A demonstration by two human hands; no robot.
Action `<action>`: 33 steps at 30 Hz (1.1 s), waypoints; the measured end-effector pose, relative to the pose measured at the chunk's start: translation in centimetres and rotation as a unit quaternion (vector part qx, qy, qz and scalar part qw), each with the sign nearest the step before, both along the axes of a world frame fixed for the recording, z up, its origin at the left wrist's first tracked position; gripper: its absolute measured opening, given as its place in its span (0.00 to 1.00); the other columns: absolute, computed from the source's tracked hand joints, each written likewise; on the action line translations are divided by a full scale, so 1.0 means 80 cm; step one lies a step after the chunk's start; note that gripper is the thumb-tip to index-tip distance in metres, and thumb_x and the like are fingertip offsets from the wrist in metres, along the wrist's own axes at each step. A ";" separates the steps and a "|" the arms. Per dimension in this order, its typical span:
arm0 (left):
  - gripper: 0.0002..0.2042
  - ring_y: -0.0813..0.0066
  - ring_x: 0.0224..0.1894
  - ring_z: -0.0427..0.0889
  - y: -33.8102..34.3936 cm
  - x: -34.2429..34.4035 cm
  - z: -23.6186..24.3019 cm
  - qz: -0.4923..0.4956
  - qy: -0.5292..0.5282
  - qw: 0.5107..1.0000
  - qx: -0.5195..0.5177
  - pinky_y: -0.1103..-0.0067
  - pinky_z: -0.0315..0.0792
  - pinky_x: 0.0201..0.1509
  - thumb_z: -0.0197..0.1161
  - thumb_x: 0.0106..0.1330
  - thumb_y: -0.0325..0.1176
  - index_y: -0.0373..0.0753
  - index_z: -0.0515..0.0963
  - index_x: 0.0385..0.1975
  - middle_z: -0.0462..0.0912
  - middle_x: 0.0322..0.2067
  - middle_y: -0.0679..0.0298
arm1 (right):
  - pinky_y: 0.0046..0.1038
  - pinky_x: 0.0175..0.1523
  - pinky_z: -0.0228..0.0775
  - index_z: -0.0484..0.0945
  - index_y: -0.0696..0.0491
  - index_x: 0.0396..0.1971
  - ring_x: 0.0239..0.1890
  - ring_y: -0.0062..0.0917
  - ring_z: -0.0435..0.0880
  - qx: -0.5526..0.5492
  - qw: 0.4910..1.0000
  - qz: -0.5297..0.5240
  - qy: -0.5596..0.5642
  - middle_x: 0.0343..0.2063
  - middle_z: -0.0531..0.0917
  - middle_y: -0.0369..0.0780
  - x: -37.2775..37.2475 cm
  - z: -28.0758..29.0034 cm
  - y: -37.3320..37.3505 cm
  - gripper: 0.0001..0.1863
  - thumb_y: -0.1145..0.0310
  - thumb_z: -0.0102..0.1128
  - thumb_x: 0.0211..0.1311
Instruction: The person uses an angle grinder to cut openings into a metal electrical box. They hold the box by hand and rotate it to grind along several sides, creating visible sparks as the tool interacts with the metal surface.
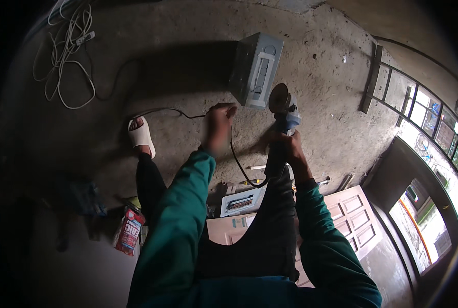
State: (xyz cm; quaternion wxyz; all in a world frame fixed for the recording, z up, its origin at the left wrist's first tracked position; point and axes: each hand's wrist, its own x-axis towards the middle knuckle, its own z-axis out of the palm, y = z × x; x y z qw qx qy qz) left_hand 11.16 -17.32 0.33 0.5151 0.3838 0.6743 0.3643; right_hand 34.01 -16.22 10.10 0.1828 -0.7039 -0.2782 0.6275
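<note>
White extension cable (85,38) lying in loose loops at your upper left; red bag (129,236) sitting at your lower left; pinkish panelled door (356,217) showing lower right.

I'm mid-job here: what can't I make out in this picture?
In the head view:
Grip of the grinder: covered by the right hand.
Stretch of cord inside the left hand: covered by the fingers; the hand is partly blurred.
Cord beyond the shoe: lost in shadow.
Underside of the box: turned away.
White cable: cut off by the top edge.
</note>
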 end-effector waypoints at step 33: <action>0.13 0.53 0.29 0.82 0.029 0.049 -0.028 -0.034 0.094 0.995 0.030 0.68 0.74 0.33 0.64 0.59 0.43 0.39 0.83 0.25 0.83 0.25 0.54 | 0.25 0.28 0.69 0.77 0.58 0.24 0.22 0.21 0.78 -0.046 0.996 0.068 -0.021 0.21 0.79 0.37 0.004 -0.013 0.025 0.10 0.69 0.65 0.43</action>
